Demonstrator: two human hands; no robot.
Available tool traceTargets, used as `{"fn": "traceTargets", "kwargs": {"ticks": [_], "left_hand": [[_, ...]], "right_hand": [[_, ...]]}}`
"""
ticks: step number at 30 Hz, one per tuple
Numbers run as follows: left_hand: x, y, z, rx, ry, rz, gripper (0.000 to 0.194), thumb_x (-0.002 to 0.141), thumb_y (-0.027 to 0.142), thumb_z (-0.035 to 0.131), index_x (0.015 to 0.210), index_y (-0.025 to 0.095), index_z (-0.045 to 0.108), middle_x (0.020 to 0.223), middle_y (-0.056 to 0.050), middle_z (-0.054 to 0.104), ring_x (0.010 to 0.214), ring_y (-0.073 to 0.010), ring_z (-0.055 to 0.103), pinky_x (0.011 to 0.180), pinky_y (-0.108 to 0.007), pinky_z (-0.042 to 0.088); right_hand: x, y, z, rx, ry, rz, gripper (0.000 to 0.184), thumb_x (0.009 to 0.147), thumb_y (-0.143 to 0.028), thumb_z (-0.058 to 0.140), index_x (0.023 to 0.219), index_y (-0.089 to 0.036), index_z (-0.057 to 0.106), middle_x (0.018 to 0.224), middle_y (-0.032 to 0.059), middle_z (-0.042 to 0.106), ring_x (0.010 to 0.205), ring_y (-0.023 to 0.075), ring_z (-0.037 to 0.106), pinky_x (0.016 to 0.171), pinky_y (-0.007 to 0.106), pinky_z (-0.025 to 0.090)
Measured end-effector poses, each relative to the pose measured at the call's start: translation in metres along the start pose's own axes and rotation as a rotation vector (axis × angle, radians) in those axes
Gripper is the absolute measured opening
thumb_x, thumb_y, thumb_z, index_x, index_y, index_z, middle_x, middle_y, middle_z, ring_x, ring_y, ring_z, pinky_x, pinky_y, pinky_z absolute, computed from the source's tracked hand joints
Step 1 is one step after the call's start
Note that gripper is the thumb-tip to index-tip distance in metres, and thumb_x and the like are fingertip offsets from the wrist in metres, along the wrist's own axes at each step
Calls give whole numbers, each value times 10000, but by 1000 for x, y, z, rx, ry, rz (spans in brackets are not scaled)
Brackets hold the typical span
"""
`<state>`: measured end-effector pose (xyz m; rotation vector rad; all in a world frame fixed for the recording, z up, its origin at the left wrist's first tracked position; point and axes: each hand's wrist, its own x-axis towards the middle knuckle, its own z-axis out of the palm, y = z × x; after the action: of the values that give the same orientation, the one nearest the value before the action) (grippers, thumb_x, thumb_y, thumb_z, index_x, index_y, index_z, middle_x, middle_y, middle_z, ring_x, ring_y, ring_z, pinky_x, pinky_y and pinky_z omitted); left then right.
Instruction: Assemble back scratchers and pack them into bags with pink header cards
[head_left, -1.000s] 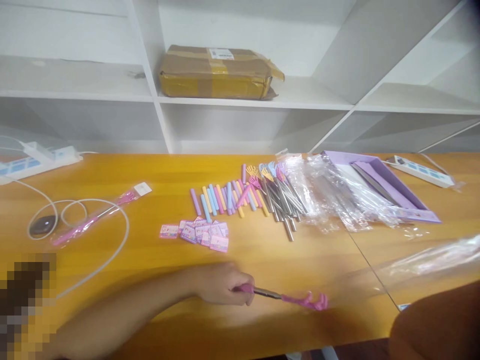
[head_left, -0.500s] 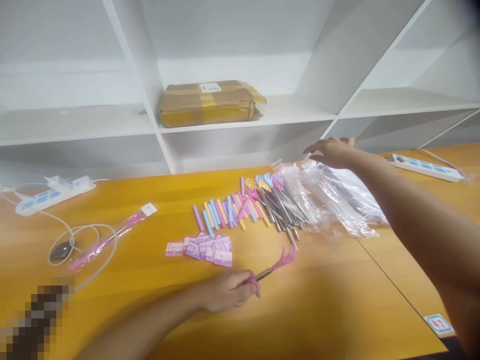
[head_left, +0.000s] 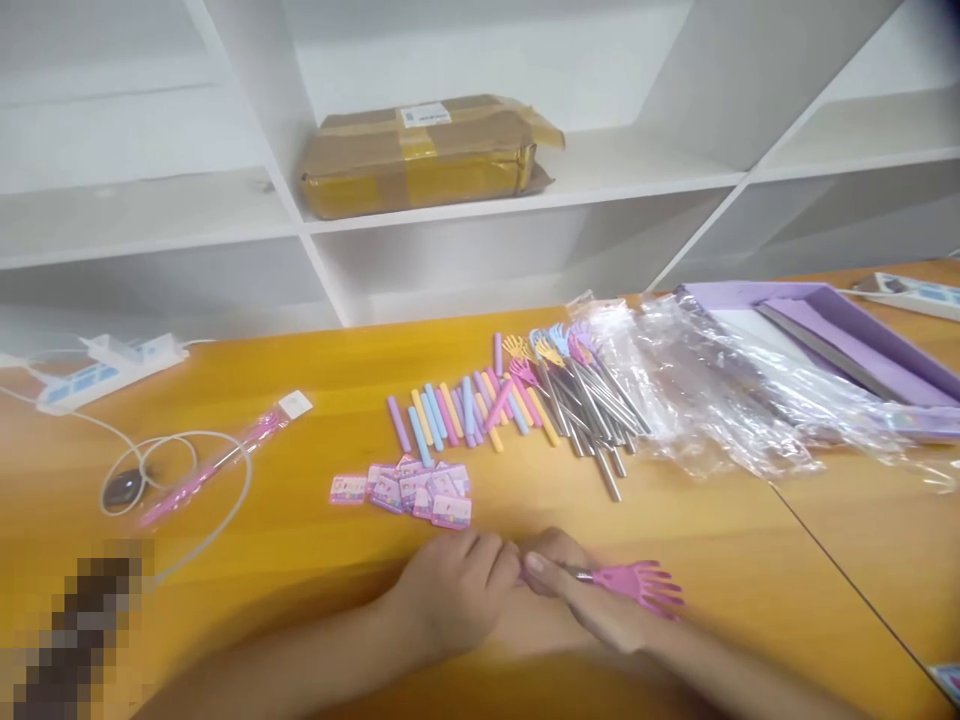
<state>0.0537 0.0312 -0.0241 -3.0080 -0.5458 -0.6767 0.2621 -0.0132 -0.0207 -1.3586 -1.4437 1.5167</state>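
Observation:
Both my hands meet low over the table around one pink back scratcher (head_left: 637, 585). My left hand (head_left: 457, 590) is closed round its handle end, which the fingers hide. My right hand (head_left: 577, 590) grips the metal rod just below the pink claw head, which points right. Beyond them lies a pile of back scratcher rods (head_left: 592, 400) with yellow, blue, pink and purple claw heads. Loose coloured handle tubes (head_left: 465, 410) lie left of that pile. Several small printed cards (head_left: 409, 490) overlap in front of the tubes.
Clear plastic bags (head_left: 697, 380) spread beside a purple box (head_left: 825, 300) at right. At left lie a bagged pink back scratcher (head_left: 225, 460), a coiled white cable (head_left: 244, 480) and a power strip (head_left: 112, 375). A taped carton (head_left: 420, 160) sits on the white shelf behind.
My right hand has come down from above the plastic bags and closed on the back scratcher in my left hand. The view has shifted, showing the purple box.

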Motion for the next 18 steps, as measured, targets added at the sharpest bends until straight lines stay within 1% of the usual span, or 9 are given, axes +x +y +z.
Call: {"fn": "traceTargets", "kwargs": {"ticks": [2, 4, 6, 8, 11, 13, 15, 17, 18], "left_hand": [[2, -1, -3, 76, 14, -11, 225, 1099, 216, 455, 905, 186, 565, 707, -5, 537, 587, -182, 504, 507, -335, 313], [5, -3, -8, 98, -15, -42, 297, 1133, 320, 435, 894, 199, 564, 686, 1, 536, 567, -175, 515, 481, -333, 302], [5, -3, -17, 75, -58, -49, 373, 1150, 377, 380, 859, 216, 548, 659, 4, 534, 532, -171, 510, 455, -340, 276], [4, 1, -28, 32, -82, -49, 403, 1155, 392, 350, 832, 231, 530, 630, 8, 529, 500, -175, 502, 436, -360, 247], [-1, 9, -46, -63, -105, -50, 425, 1161, 429, 317, 842, 239, 523, 617, 20, 533, 470, -176, 488, 416, -381, 229], [-3, 14, -55, -107, -119, -51, 426, 1161, 437, 318, 843, 237, 519, 620, 26, 536, 467, -168, 483, 414, -378, 235], [-2, 18, -61, -101, -102, -54, 397, 1155, 416, 358, 846, 229, 522, 629, 27, 538, 477, -165, 479, 425, -373, 245], [4, 19, -64, -59, -43, -49, 333, 1138, 350, 415, 858, 216, 537, 637, 23, 528, 494, -169, 467, 448, -372, 250], [7, 20, -64, -33, -12, -50, 297, 1121, 294, 431, 858, 209, 541, 643, 19, 521, 504, -174, 461, 463, -373, 252]], "right_hand": [[3, 9, 3, 109, -3, 23, 748, 928, -882, 479, 607, -223, 328, 586, -38, 268, 597, 122, 265, 557, 279, 290], [0, 13, 5, 182, -22, 27, 741, 966, -864, 429, 613, -233, 265, 597, -45, 233, 584, 111, 215, 552, 283, 268], [-10, 15, 7, 199, -44, 1, 713, 996, -827, 414, 618, -242, 264, 594, -39, 225, 563, 118, 211, 536, 297, 264], [-23, 13, 9, 192, -44, -45, 690, 1012, -803, 397, 612, -252, 284, 568, -24, 206, 542, 152, 235, 511, 325, 258], [-42, 8, 10, 184, -60, -106, 662, 1012, -745, 458, 602, -250, 300, 534, -12, 198, 510, 177, 260, 494, 353, 238], [-48, 1, 9, 151, -96, -199, 630, 1044, -672, 461, 619, -235, 303, 540, -19, 244, 482, 149, 264, 496, 348, 226], [-47, -7, 9, 103, -98, -298, 596, 1095, -609, 396, 653, -222, 291, 570, -24, 284, 489, 125, 266, 507, 339, 217], [-44, -15, 12, 76, -21, -359, 558, 1116, -576, 388, 696, -218, 305, 613, -23, 317, 537, 125, 292, 527, 321, 226], [-42, -18, 14, 93, 46, -352, 522, 1112, -562, 429, 729, -218, 342, 653, -19, 353, 572, 128, 324, 541, 305, 247]]}}
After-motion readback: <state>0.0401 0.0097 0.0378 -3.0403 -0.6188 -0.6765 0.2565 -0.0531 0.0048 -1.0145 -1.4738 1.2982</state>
